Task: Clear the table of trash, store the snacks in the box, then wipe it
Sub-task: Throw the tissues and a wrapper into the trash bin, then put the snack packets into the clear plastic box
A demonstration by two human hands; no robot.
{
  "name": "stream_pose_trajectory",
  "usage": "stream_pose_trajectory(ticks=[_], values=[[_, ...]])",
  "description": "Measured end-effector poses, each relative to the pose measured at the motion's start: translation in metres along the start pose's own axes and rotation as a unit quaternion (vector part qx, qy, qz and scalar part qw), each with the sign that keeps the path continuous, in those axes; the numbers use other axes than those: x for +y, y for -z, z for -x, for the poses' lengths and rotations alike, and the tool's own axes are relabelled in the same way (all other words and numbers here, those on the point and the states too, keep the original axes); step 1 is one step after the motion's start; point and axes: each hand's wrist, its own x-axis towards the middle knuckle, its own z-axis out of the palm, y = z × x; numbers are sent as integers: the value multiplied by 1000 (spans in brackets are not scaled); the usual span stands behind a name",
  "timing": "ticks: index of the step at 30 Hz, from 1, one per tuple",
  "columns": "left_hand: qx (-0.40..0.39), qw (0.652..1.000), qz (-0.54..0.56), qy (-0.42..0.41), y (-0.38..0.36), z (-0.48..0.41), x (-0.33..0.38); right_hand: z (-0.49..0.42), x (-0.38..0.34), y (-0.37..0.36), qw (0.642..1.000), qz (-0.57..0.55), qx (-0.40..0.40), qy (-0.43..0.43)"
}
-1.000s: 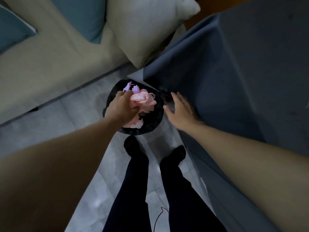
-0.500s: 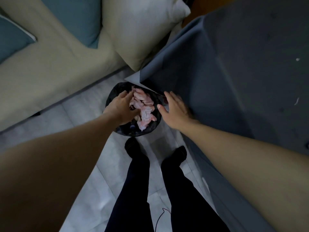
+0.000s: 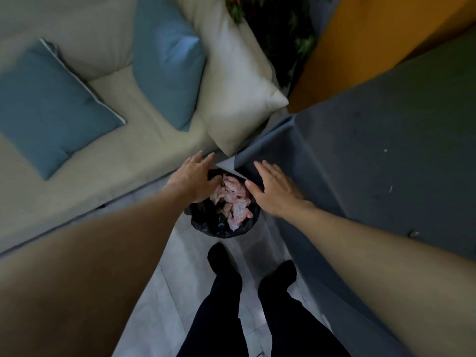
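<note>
A small bin lined with a black bag (image 3: 206, 222) stands on the floor by the table's corner. Crumpled pink trash (image 3: 233, 199) lies inside it. My left hand (image 3: 194, 179) hovers over the bin's left rim, fingers spread and empty. My right hand (image 3: 273, 190) is flat and open against the grey-blue tablecloth (image 3: 360, 155) at the corner, just right of the bin. A few small white crumbs (image 3: 385, 150) dot the table top.
A beige sofa (image 3: 128, 161) with two blue cushions (image 3: 51, 109) and a white pillow (image 3: 237, 99) lies to the left. My legs in dark trousers (image 3: 257, 318) stand on the pale tiled floor. An orange panel (image 3: 360, 47) and plant leaves sit beyond the table.
My left hand let go of the pink trash, which now lies in the bin, and lifted away with fingers spread. The view tilted up, showing more of the sofa.
</note>
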Motion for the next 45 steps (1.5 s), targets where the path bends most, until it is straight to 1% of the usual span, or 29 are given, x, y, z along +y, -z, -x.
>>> stream_pose_trajectory(ticks=[4, 11, 17, 21, 27, 31, 36, 41, 45], values=[[32, 999, -19, -19, 43, 25, 16, 23, -16, 41, 999, 23, 17, 20], [83, 992, -76, -52, 107, 63, 51, 66, -28, 109, 997, 12, 60, 56], [103, 984, -112, -90, 152, 88, 107, 103, -12, 157, 991, 28, 129, 35], [115, 977, -134, -123, 168, 98, 151, 136, 13, 183, 989, 17, 147, 11], [127, 962, -164, -175, 170, 107, 234, 196, 70, 215, 983, 9, 184, -26], [111, 955, -186, -201, 162, 112, 292, 230, 116, 225, 974, -6, 218, -61], [93, 947, -203, -233, 143, 115, 360, 270, 173, 230, 957, -12, 264, -118], [86, 931, -222, -275, 121, 124, 428, 310, 226, 231, 942, -42, 292, -159], [76, 915, -238, -318, 99, 133, 469, 336, 257, 226, 931, -63, 306, -190]])
